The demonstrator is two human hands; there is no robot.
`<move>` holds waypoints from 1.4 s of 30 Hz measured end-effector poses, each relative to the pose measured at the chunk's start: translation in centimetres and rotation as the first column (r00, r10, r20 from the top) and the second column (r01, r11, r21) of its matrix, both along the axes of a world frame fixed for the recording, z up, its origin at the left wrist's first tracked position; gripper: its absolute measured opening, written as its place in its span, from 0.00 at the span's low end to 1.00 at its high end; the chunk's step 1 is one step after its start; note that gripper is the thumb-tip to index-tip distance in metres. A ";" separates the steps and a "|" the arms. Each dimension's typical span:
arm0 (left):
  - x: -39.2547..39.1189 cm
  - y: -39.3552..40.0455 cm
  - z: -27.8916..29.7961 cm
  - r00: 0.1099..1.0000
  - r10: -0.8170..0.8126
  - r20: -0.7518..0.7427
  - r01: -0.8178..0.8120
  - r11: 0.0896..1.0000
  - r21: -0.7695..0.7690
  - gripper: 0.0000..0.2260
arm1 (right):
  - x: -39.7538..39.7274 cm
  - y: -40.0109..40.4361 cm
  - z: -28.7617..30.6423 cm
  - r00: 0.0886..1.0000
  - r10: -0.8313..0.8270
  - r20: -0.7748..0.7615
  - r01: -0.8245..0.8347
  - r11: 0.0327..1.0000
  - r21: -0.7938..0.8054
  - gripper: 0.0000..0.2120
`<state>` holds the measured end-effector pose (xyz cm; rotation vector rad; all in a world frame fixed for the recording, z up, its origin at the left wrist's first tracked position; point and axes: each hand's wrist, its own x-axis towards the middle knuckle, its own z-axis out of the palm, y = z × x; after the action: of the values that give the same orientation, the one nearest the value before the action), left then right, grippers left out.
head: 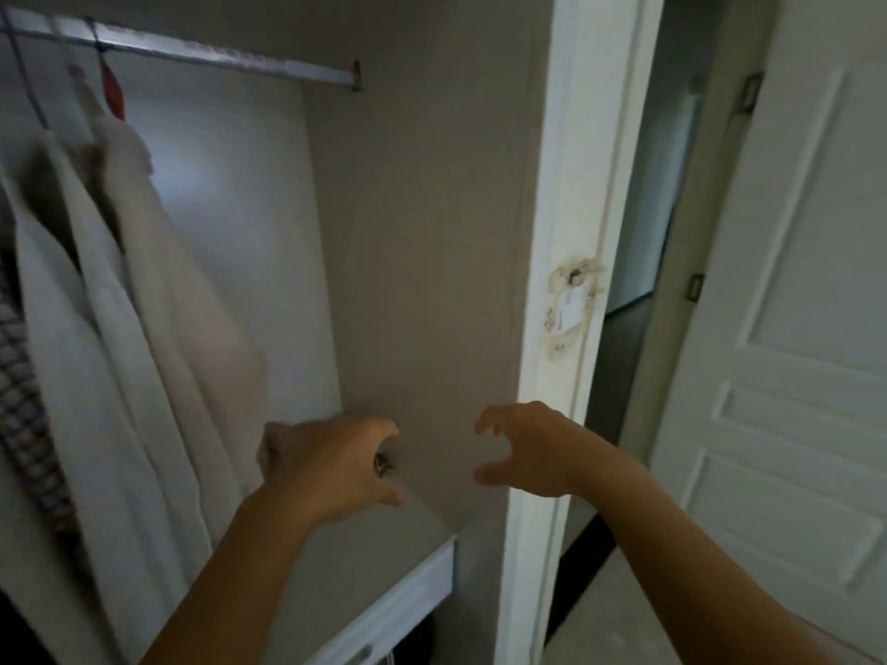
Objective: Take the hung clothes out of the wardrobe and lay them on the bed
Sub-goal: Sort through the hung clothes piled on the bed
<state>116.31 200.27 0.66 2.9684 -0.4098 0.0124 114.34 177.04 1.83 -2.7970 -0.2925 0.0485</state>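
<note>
Inside the wardrobe, a metal rail (201, 52) runs across the top. At the left, white robes (120, 328) hang from it, one on a red hanger (113, 93), with a checked garment (19, 376) behind them at the frame's edge. My left hand (331, 463) reaches forward low in the wardrobe with loosely curled fingers. Its outer edge is blurred beside the robes' right hem, and it holds nothing. My right hand (523, 448) is stretched out next to it in front of the wardrobe's side wall, fingers and thumb spread and curved, empty. The bed is out of view.
A white drawer unit (408, 602) stands at the wardrobe's bottom under my left arm. The white door frame (561, 328) with a damaged latch plate borders the wardrobe on the right. Beyond it are a dark doorway and a white panelled door (792, 376).
</note>
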 end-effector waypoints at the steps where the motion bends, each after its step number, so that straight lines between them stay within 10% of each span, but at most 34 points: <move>1: -0.7 -0.9 -0.1 1.000 -0.031 -0.003 0.031 1.000 0.001 0.36 | -1.4 -1.0 -0.4 0.999 -0.043 -0.019 0.043 0.999 -0.001 0.27; 16: -12.3 -22.4 -3.3 0.822 -0.567 -0.057 0.548 0.814 -0.193 0.39 | -22.5 -17.5 -1.6 0.802 -0.595 -0.050 0.593 0.803 -0.054 0.32; 42: -51.2 -64.8 -6.3 0.153 -0.983 -0.101 0.983 0.162 -0.092 0.38 | -71.2 -41.9 -6.4 -0.031 -0.999 -0.038 0.999 -0.030 -0.019 0.21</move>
<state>65.08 135.47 -5.63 1.9926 -2.2222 -0.3337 43.13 135.17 -4.55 -2.1872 1.8415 -0.2515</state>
